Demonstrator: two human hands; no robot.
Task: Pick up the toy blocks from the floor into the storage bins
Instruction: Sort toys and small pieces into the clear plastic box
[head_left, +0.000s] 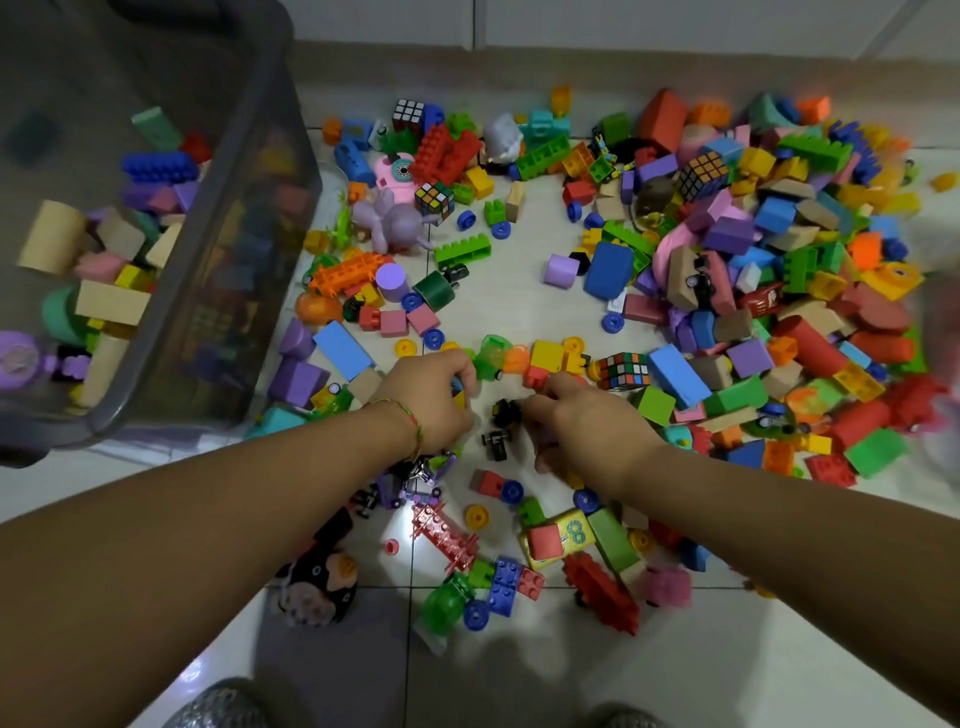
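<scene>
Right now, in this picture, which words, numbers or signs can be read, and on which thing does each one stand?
"8": blue-green figure on the top face of the yellow plastic cube block in the near pile.
Smaller marks on that block's lower side: too blurred to read.
Marks on the red toy car in the right pile: too small to read.
Grey translucent plastic storage bin: no text shows.

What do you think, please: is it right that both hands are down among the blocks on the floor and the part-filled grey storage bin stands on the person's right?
Not quite: the head view shows the part-filled grey storage bin on the person's left, not right. The left hand and right hand are indeed down among the blocks on the floor.
</scene>
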